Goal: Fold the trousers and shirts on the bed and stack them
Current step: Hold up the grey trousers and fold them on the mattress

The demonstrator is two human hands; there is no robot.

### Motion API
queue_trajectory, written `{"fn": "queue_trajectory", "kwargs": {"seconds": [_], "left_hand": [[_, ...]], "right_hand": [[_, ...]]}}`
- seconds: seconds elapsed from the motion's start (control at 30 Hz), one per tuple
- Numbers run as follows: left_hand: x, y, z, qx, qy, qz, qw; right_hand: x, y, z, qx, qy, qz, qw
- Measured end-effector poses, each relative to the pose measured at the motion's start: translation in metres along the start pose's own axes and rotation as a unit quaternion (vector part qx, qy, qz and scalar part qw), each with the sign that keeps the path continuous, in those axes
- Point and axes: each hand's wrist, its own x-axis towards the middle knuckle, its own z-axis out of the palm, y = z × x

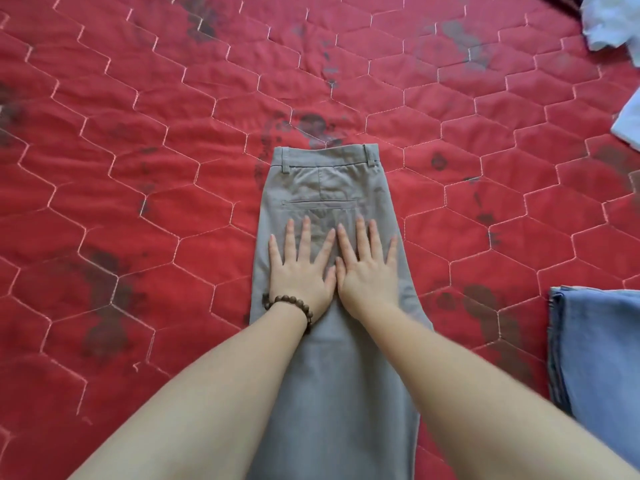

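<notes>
One bed [138, 98] fills the view, covered by a red quilt stitched in pale hexagons and marked with dark blotches. One pair of grey trousers [332, 393] lies along its middle, folded lengthwise so one leg sits on the other, with the waistband at the far end and the legs running toward the person and out of the bottom of the view. One back pocket slit and two belt loops show near the waistband.

At the right edge lies one folded blue garment [599, 358], apart from the trousers. Two pale garments [613, 22] lie at the far right, one crumpled in the upper corner and one cut off by the edge below it; what kind they are cannot be told.

Two bare forearms reach in from below. The left hand [299, 271] and the right hand [369, 270] both lie flat on the trousers just below the pocket, fingers straight and spread, grasping nothing, thumbs touching side by side. One beaded bracelet [289, 306] circles the left wrist.
</notes>
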Motion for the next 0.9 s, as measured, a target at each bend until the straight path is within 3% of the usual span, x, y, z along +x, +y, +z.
{"fn": "queue_trajectory", "kwargs": {"seconds": [0.27,0.53,0.9], "left_hand": [[-0.152,0.001,0.028,-0.006,-0.013,0.022,1.0],[-0.241,0.018,0.047,0.004,-0.023,-0.015,1.0],[-0.345,0.027,0.072,0.008,-0.021,0.017,1.0]], "right_hand": [[-0.163,-0.015,0.045,0.031,0.025,0.004,0.999],[-0.249,-0.031,0.066,0.026,0.021,0.007,0.999],[-0.355,-0.053,0.09,0.02,0.018,0.048,0.998]]}}
